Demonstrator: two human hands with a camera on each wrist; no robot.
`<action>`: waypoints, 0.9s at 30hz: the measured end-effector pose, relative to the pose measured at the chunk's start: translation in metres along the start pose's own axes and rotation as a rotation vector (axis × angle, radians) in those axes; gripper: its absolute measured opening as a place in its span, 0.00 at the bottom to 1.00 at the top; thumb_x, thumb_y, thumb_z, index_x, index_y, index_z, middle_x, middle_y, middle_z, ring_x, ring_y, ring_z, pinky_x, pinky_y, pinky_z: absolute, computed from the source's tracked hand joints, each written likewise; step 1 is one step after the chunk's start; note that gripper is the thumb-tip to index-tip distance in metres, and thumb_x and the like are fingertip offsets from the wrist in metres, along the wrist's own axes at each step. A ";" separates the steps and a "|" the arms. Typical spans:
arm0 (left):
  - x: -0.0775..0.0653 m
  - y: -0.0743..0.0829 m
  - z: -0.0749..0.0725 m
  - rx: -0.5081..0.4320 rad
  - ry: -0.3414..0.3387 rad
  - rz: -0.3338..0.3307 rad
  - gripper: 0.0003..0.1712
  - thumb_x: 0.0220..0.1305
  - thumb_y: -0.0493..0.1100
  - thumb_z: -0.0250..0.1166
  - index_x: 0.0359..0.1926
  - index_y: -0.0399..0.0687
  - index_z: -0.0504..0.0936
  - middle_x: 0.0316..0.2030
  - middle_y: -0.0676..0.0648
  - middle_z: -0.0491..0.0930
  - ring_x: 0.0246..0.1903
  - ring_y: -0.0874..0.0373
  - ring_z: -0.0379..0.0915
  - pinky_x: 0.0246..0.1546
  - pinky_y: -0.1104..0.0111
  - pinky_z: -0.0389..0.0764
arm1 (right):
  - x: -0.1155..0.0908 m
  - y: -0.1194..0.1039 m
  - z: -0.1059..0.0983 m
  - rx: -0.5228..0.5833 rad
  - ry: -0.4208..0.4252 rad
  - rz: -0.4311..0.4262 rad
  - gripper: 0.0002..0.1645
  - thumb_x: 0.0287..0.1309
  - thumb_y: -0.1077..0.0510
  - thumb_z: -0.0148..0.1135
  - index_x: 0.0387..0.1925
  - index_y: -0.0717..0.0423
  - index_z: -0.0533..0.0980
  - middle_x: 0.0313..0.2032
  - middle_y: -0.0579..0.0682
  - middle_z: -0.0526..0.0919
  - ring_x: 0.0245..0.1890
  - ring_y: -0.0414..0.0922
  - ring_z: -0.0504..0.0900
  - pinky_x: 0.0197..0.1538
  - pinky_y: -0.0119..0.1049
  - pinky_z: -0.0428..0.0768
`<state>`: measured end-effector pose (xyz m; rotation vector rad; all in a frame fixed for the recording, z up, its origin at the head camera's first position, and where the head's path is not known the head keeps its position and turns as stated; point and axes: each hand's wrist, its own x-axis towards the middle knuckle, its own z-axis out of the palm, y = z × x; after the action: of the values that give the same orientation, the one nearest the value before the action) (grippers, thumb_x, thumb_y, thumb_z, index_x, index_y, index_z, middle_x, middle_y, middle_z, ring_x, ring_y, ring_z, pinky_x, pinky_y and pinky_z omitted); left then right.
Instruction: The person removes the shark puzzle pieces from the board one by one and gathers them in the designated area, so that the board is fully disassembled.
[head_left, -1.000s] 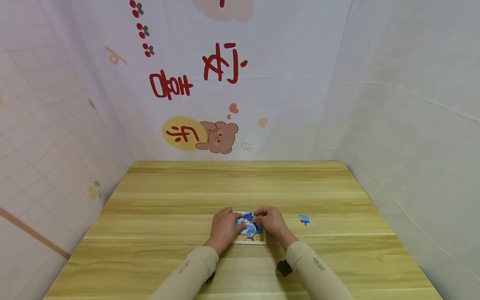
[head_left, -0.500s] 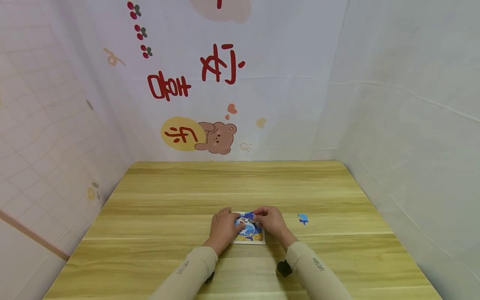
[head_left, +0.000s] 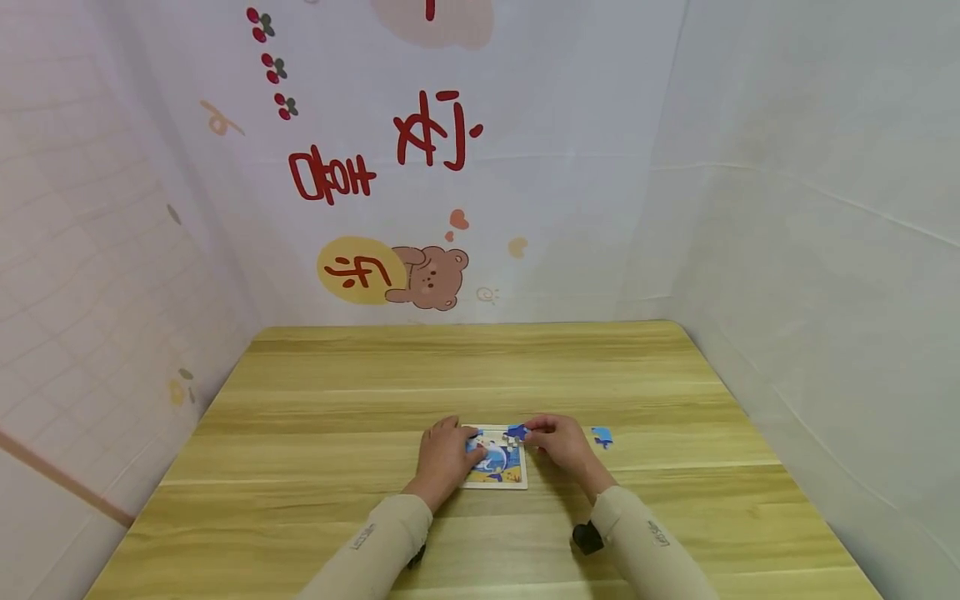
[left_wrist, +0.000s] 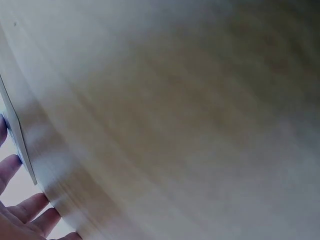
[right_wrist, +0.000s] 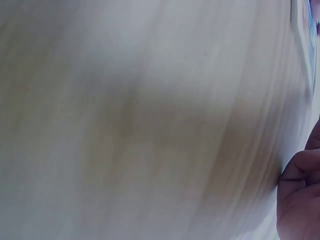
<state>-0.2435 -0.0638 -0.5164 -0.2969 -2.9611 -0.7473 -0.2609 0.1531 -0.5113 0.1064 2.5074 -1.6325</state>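
A small jigsaw puzzle in a pale frame (head_left: 493,487), with a dolphin and sea picture, lies flat on the table. My left hand (head_left: 442,458) rests on its left side. Its thumb lies across the picture, and in the left wrist view two fingertips are on the board while other fingers (left_wrist: 30,207) reach to the tabletop. At the upper right corner, my right hand (head_left: 562,442) pinches a dark blue puzzle piece (head_left: 516,432) between thumb and forefinger. A pale bare patch (head_left: 493,429) shows in the top row. In the right wrist view, only part of the right hand (right_wrist: 300,192) shows.
One loose light-blue puzzle piece (head_left: 602,437) lies on the wooden table (head_left: 360,375) just right of the right hand. White printed cloth (head_left: 570,167) hangs behind the table and along both sides. A black wrist device (head_left: 587,538) sits under the right sleeve.
The right hand has shifted right, drawing the dark blue piece from the top middle toward the upper right corner and baring a pale patch. The left hand stays put; the view has turned slightly.
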 end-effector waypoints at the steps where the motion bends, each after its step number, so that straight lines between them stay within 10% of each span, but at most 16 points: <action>1: -0.001 0.000 -0.001 -0.004 0.001 0.001 0.22 0.59 0.52 0.72 0.51 0.47 0.87 0.59 0.34 0.76 0.62 0.36 0.67 0.61 0.41 0.64 | -0.001 0.002 -0.004 -0.001 0.001 0.008 0.07 0.62 0.65 0.65 0.41 0.61 0.83 0.34 0.49 0.83 0.29 0.44 0.78 0.33 0.36 0.77; 27: 0.000 -0.002 0.001 0.005 -0.002 -0.003 0.22 0.59 0.53 0.72 0.51 0.47 0.87 0.59 0.34 0.75 0.62 0.37 0.67 0.61 0.42 0.64 | -0.010 0.029 -0.078 -0.098 0.042 -0.001 0.10 0.61 0.67 0.63 0.42 0.70 0.81 0.31 0.53 0.83 0.26 0.43 0.76 0.29 0.34 0.75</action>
<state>-0.2439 -0.0648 -0.5179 -0.2929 -2.9656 -0.7401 -0.2534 0.2361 -0.5054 0.1292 2.6137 -1.5196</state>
